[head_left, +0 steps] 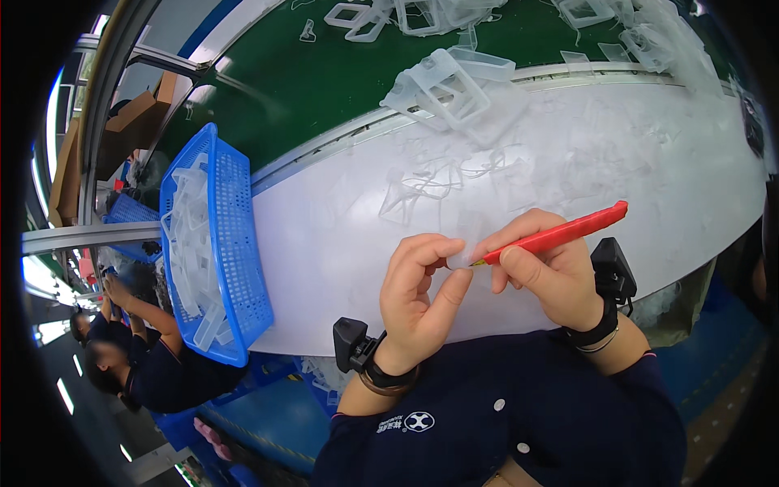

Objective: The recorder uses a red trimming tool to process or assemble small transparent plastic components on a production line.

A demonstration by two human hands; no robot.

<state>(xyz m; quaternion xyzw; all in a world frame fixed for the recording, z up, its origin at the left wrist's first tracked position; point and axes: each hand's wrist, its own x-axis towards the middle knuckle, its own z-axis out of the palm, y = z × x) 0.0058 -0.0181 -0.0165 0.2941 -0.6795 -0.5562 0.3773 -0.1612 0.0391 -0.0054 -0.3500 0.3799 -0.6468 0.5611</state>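
My right hand (552, 272) is closed around a red-handled craft knife (580, 226), its small blade tip pointing left toward my other hand. Between the thumb and fingers of my left hand (420, 296) is a thin clear plastic piece (466, 243), hard to make out against the white table. The knife tip meets or nearly meets the lower edge of that piece; contact cannot be told for sure. Beyond my hands, thin clear plastic scraps (430, 180) lie on the white table (324, 243).
A blue basket (242, 219) full of translucent plastic frames stands at the left. Stacked translucent frames (454, 89) sit at the table's far edge, with more frames and scraps on the green belt (300, 89) behind. Another person (162, 357) works at the far left.
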